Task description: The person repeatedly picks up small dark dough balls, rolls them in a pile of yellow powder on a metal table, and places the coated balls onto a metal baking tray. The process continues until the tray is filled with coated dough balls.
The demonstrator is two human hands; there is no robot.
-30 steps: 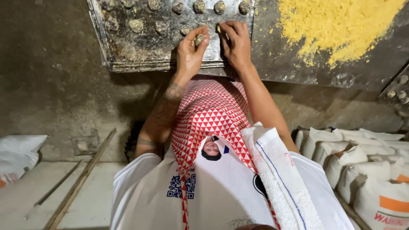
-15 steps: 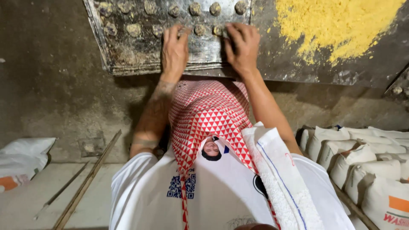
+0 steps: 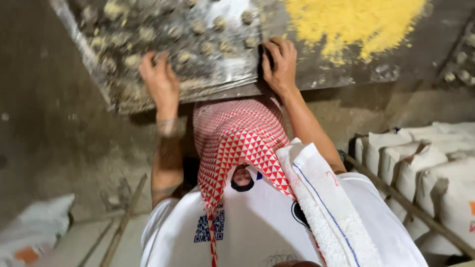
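A metal tray (image 3: 232, 74), dusted with flour, carries several small dough balls (image 3: 219, 23) and sits on a dark work surface in front of me. My left hand (image 3: 159, 81) lies over the tray's front rim toward its left side; it is blurred, with the fingers curled onto the tray among the dough balls. My right hand (image 3: 279, 64) grips the tray's right edge, thumb on the near side and fingers over the rim. A red-and-white patterned scarf (image 3: 237, 141) hangs from me below the tray.
A heap of yellow flour (image 3: 354, 22) lies on the surface right of the tray. More dough balls (image 3: 457, 64) show at the far right edge. White sacks (image 3: 420, 163) are stacked at the right, a wooden stick (image 3: 123, 222) and another sack (image 3: 34, 232) at the lower left.
My left hand has slid left along the tray's front, away from my right hand. The tray now sits slanted in the picture and closer, and my right hand has closed on its edge.
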